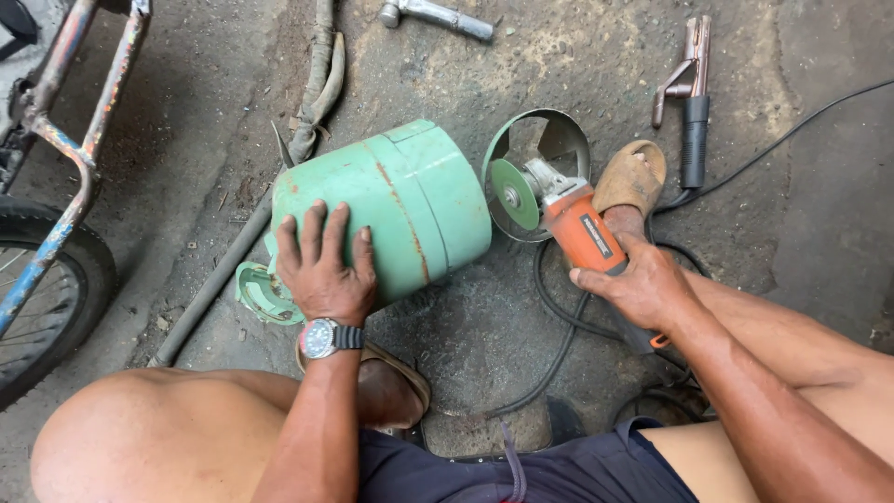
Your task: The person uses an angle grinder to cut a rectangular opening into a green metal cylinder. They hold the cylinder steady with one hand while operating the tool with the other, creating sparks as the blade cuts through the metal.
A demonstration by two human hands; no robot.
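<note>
Lying on its side on the concrete floor (559, 56), a green gas cylinder (400, 210) with rust streaks is seen at the centre of the frame, its collar ring (261, 293) pointing to the lower left. The left hand (321, 265) is laid flat on top of the cylinder's near end, fingers spread and pressed against the metal; nothing is gripped by it. A wristwatch (321, 337) with a dark strap is worn on that wrist.

Right of centre, an orange angle grinder (582, 233) is held by the right hand (643, 284), whose fingers are closed around the rear of the tool's body. The grinder's green disc (512, 194) is turned toward the cylinder's cut end and sits just beside it, in front of a round green metal cap (549, 144) that rests on the floor. A black cable (549, 307) is looped under the grinder.

A sandalled foot (631, 177) is placed just beyond the grinder. At the upper right a welding electrode holder (689, 93) is lain with its dark lead trailing away. A hammer (438, 17) is found at the top edge, a wrapped hose (317, 84) runs down from the upper centre, and a bicycle frame (65, 140) with its tyre (56, 298) occupies the left edge.
</note>
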